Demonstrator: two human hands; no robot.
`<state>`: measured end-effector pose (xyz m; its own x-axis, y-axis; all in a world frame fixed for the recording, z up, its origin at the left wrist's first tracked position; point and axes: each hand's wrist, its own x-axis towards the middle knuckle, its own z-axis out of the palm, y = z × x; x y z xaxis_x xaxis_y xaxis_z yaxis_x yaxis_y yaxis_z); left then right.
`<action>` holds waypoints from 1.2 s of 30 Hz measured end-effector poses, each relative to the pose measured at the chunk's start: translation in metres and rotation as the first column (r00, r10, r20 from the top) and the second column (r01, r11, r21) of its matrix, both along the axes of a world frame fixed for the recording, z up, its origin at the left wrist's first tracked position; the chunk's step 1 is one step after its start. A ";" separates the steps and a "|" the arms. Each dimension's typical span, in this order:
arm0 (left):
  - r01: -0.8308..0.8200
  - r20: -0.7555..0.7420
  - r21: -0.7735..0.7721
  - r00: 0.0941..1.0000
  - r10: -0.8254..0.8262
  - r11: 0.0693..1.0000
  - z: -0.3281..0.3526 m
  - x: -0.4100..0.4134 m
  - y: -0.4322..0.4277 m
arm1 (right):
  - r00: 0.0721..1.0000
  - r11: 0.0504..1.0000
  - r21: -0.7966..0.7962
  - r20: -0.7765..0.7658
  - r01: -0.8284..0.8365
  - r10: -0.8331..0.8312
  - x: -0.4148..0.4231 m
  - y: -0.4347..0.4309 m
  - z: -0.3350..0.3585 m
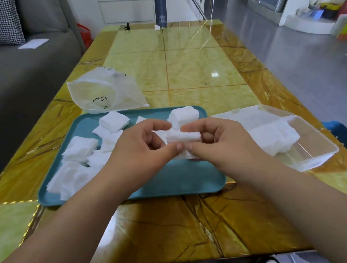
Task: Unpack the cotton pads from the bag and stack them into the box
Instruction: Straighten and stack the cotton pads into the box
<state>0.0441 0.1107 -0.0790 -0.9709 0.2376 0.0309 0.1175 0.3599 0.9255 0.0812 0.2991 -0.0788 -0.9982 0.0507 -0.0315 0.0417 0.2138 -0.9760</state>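
Pinching cotton pads [182,138], left hand [140,150], right hand [220,143], over tray's [174,181] bare front

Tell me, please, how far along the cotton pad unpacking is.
Done: the plastic bag lies apparently emptied behind the teal tray, and some pads already sit in the clear box. In hand: the left hand and right hand pinch a small stack over the tray. Left: many loose pads and another stack on the tray.
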 end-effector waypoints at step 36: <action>0.102 0.058 0.081 0.993 -0.107 0.991 0.016 0.011 0.000 | 0.978 0.979 0.005 0.016 0.206 -0.206 -0.006 0.016 -0.002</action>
